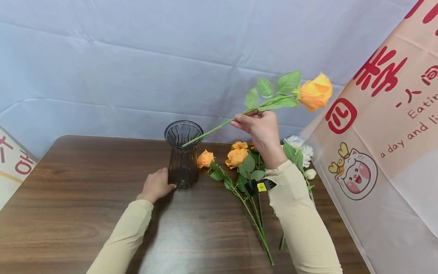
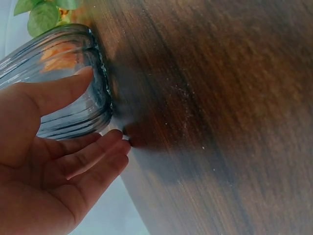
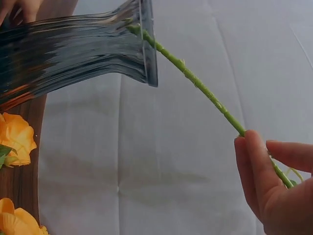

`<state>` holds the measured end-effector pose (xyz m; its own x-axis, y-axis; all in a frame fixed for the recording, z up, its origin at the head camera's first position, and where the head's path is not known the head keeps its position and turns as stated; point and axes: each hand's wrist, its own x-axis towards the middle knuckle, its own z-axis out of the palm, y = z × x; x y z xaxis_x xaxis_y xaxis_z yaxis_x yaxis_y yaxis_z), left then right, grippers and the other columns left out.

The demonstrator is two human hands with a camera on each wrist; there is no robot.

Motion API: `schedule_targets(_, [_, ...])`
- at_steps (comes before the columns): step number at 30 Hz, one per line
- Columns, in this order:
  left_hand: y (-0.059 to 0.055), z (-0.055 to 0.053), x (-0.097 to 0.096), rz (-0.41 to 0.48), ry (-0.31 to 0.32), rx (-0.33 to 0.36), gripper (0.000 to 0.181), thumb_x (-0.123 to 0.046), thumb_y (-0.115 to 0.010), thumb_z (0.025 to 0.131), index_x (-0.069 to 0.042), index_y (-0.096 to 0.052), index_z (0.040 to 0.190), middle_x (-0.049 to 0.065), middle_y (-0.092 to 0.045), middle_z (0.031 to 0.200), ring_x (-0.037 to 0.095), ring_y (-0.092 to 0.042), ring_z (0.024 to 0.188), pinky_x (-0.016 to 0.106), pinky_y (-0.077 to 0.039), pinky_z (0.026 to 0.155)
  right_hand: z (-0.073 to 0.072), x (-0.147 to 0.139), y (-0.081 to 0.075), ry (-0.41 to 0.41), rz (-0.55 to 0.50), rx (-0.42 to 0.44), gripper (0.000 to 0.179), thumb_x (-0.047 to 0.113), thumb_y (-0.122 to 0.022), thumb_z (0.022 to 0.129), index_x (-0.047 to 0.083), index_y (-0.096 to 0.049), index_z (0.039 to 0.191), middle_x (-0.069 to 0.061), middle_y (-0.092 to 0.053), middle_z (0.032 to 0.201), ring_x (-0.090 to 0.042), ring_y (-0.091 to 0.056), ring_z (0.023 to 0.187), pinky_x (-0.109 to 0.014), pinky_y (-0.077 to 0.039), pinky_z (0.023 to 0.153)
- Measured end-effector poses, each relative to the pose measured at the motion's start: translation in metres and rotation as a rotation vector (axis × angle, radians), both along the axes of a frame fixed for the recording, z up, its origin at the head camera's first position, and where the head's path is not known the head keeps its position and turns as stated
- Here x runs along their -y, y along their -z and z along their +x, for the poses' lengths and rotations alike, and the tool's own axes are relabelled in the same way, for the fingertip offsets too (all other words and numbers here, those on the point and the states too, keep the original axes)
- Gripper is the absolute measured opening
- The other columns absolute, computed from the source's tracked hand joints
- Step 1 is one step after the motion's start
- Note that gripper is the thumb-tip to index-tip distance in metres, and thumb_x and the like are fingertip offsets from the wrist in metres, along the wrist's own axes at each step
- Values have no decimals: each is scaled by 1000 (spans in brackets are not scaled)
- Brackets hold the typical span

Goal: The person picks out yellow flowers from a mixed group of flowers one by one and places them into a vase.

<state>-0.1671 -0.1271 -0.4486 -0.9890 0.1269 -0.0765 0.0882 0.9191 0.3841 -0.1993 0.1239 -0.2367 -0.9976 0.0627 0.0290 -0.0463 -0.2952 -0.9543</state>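
Observation:
A ribbed, smoky glass vase (image 1: pixel 183 163) stands upright near the table's back edge. My left hand (image 1: pixel 157 185) holds it low down, thumb (image 2: pixel 61 93) on one side and fingers (image 2: pixel 93 159) around the other. Up in the air, my right hand (image 1: pixel 261 127) pinches the green stem (image 3: pixel 195 81) of an orange rose (image 1: pixel 315 92) between thumb and fingers. The rose slants, its bloom high at the right and its leaves just above my hand. In the right wrist view, the stem's lower end is inside the vase's flared mouth (image 3: pixel 149 44).
Several orange flowers (image 1: pixel 237 156) lie on the brown wooden table (image 1: pixel 85 190) right of the vase, stems toward me. White flowers (image 1: pixel 301 148) lie farther right, partly behind my right forearm. A pale cloth (image 1: pixel 137 68) hangs behind the table, and a printed banner (image 1: pixel 386 125) runs along the right side.

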Motion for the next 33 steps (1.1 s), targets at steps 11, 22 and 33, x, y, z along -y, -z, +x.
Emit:
schedule_targets(11, [-1,0,-1,2,-3,22,63,-27,-70,80,16,-46,119,29,-56,110,43,-53,101,55,-39,89,1,7,8,-90,69,-18,18,-18,-56,80,-5,-48,88,-12,-53,73,-23,-64,69,-36,-52,77])
schedule_targets(22, [-1,0,-1,1,-2,22,63,-27,-70,80,16,-45,119,29,-55,111,43,-53,101,55,-39,89,1,15,14,-188,140,-40,35,-17,-53,83,-2,-47,113,-15,-55,80,-23,-65,70,-38,-52,77])
schedule_targets(33, [-2,-1,0,-4,-5,11,59,-27,-71,79,15,-48,114,28,-58,106,42,-55,98,54,-41,86,-1,22,22,-324,182,-53,43,-14,-46,89,2,-41,129,-20,-54,88,-29,-65,80,-41,-50,82])
